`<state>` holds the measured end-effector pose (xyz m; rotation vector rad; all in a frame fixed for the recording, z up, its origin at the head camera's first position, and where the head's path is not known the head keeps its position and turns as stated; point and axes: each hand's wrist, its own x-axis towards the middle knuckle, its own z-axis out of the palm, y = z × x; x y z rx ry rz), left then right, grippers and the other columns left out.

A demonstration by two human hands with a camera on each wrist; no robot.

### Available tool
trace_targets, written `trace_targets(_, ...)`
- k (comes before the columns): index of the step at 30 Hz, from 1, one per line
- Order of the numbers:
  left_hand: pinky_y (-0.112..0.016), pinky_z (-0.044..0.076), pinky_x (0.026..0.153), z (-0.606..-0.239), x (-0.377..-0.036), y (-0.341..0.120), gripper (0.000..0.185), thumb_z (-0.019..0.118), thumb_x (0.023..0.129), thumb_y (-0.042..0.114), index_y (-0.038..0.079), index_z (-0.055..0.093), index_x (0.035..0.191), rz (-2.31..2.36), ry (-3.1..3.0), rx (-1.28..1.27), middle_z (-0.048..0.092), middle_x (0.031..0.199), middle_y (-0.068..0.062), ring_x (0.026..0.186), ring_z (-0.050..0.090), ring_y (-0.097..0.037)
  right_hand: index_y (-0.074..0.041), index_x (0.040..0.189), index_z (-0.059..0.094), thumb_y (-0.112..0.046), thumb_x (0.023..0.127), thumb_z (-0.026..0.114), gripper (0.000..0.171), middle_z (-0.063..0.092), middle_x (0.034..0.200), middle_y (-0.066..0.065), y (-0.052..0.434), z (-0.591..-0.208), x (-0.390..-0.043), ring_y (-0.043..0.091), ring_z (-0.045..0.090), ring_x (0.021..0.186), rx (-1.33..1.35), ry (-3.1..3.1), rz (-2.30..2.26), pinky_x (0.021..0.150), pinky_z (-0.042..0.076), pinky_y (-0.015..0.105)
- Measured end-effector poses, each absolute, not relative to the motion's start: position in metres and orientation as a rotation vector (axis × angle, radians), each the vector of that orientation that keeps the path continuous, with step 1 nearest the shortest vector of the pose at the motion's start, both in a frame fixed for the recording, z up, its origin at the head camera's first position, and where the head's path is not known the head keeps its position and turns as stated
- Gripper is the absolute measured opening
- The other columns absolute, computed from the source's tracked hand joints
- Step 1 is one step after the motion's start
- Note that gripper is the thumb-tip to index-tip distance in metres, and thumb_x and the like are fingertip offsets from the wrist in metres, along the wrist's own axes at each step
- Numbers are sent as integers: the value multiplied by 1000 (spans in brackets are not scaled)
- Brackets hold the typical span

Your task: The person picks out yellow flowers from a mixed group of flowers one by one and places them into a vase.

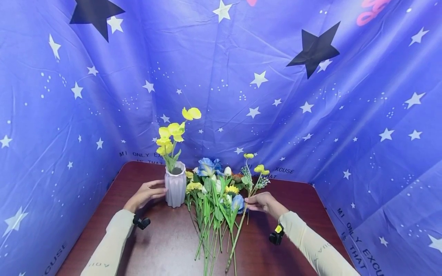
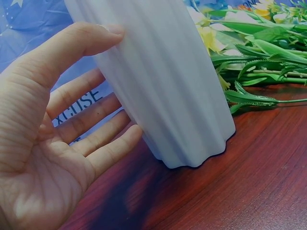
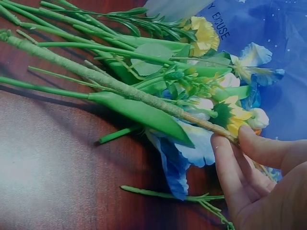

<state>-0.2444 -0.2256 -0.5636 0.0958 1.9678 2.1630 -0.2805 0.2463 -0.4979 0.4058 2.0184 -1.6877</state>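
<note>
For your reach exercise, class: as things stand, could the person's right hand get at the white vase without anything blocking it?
Probably not directly. The right hand pinches a stem, and the pile of flowers lies between it and the white vase, which the left hand touches.

Backdrop: blue fabric sheet (image 1: 221, 76), draped in folds around three sides, printed with white stars, small dots, two large black stars (image 1: 315, 49) and pink lettering at the top edge. Black printed text runs along its lower hem. Furniture: one dark reddish-brown wooden table (image 1: 172, 245), glossy. Lighting: even, bluish.
</note>
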Motion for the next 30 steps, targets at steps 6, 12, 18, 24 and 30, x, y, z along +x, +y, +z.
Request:
trace_targets(6,-44,55,105,-564,-246,-226,67,67,97,4,-16,32,150,2163,1965,99,51,145,-30,103,69,-7,11,93,73,11,92,66,7,73,70,10,247,-493,-281,15,72,62,387,2000,-1697,66,65,24)
trace_targets(12,-45,55,105,-564,-245,-226,67,67,97,4,-16,32,150,2157,1971,100,51,145,-31,103,70,-7,7,86,74,11,91,66,10,73,69,10,247,-487,-284,14,71,61,406,1990,-1695,66,65,25)
trace_targets(18,-45,54,105,-563,-245,-226,68,67,96,3,-17,32,150,2161,1969,96,53,142,-30,103,70,-7,3,81,75,11,92,66,16,74,70,9,249,-483,-289,13,72,63,399,1985,-1687,63,64,22)
trace_targets(24,-45,54,106,-562,-245,-226,68,68,96,4,-17,32,150,2160,1971,88,56,140,-27,102,70,-7,8,89,74,11,91,66,9,75,72,9,252,-477,-291,14,73,63,351,1997,-1678,64,65,24)
trace_targets(30,-45,55,105,-563,-245,-226,68,68,96,4,-17,32,150,2159,1968,95,56,140,-28,102,70,-7,13,97,72,12,92,65,9,75,71,8,253,-468,-292,14,72,64,288,2018,-1669,64,64,23)
